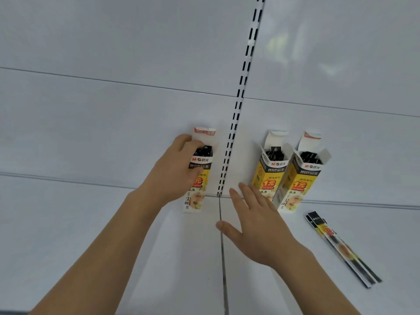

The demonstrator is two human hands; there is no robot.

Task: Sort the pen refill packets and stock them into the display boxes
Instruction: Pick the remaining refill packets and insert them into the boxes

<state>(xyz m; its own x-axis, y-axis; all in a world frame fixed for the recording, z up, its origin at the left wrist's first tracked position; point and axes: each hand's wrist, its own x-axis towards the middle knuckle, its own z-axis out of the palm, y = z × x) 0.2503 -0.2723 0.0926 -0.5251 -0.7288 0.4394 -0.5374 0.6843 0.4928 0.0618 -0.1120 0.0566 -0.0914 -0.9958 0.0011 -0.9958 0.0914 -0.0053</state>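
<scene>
Nearest, right hand [256, 226] hovers flat over the shelf [91, 235], fingers straight & spread, holding nothing. Off to its right, two loose refill packets [341, 247] lie on the shelf, overlapping: thin, light, prob. bendy w/ slick wrap, so best pinched mid-length. Further back, left hand [175, 169] grips the left display box [200, 176] around its upper body. Two more open boxes [293, 176] stand by the back panel [113, 110]; light card, tippy, so steady them low.
</scene>
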